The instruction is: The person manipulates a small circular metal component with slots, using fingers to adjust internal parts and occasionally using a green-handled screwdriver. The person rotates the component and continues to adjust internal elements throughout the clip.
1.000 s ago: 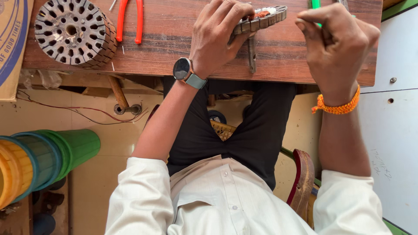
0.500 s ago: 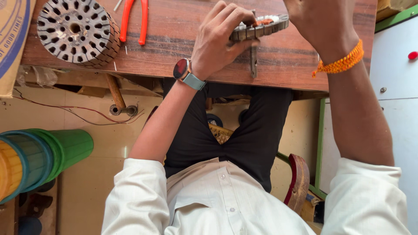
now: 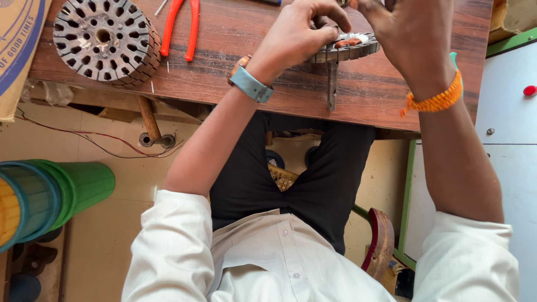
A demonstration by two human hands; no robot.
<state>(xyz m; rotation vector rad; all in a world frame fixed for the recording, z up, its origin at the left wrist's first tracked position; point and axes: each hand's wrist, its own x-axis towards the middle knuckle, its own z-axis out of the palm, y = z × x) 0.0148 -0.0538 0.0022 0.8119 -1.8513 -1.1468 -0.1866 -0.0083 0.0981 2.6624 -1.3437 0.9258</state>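
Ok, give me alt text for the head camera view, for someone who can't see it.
Seen from above, a seated person's left hand grips a slotted metal motor core on a wooden table, the right hand beside it. A second, larger core and orange-handled pliers lie further left.

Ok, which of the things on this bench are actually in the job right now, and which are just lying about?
In hand:
- slotted metal core on its shaft, gripped by the left hand
- right hand working at its top edge; what it holds is hidden

Lying about:
- second slotted core
- orange-handled pliers
- cardboard box
- stacked green stools on the floor
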